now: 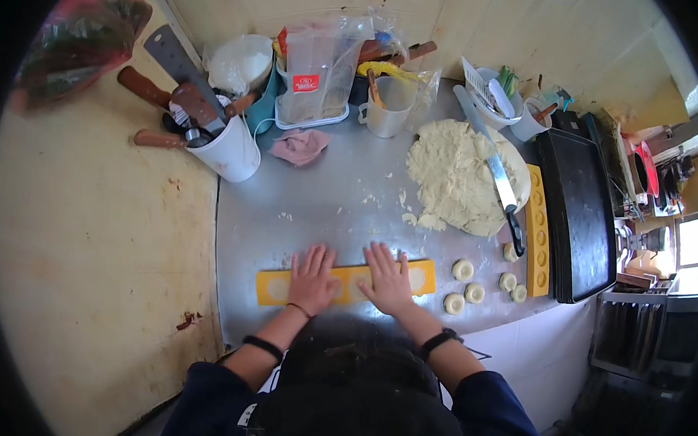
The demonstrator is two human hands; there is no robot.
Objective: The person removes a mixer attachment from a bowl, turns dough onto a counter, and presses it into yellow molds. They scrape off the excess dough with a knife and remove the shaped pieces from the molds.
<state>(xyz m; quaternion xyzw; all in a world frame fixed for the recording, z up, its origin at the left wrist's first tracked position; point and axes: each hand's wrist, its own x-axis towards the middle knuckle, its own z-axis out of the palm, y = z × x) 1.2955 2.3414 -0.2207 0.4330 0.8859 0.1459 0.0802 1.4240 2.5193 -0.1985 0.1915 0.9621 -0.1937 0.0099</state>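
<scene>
A long yellow mold [347,284] lies flat on the metal table in front of me, with pale dough in its round hollows. My left hand [312,282] rests flat on its left half, fingers spread and pointing away from me. On the right half lies my right hand [387,280], palm down with its fingers stretched out. Parts of the mold are hidden under both hands. To the right sit several small round dough pieces [462,270]. Beyond them is a large mound of dough [465,177], with a long knife [499,178] lying across it.
A second yellow mold [537,232] stands beside black baking trays [582,214] at the right. At the back are a white tub of tools [230,158], a pink cloth [299,146], a clear plastic container [317,74] and a measuring jug [388,109]. Dough crumbs dot the metal table [334,193].
</scene>
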